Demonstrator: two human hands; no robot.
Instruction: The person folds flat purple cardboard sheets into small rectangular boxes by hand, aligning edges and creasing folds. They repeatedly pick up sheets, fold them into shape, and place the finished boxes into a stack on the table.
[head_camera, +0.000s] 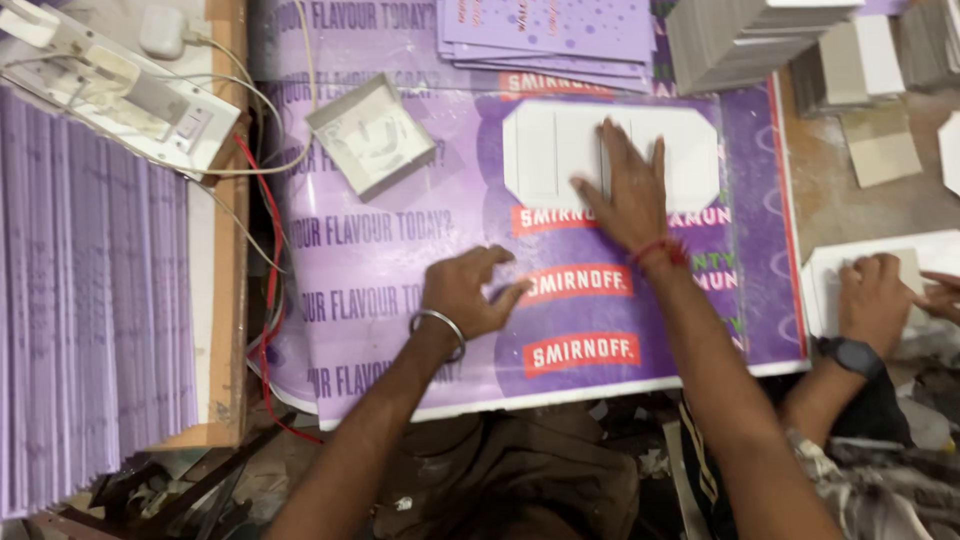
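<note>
Pressing white card (560, 150) at 12 o'clock on purple sheet (400, 250) | right hand (628, 190) flat, fingers apart | left hand (465, 292) curled, holding nothing, steadies sheet | best pressing evenly outward, I think.

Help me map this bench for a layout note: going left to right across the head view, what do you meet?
Stack of lilac sheets → white power strip → shallow white square tray → left hand → right hand pressing a white octagonal card → a co-worker's watch-wearing hand.
</note>
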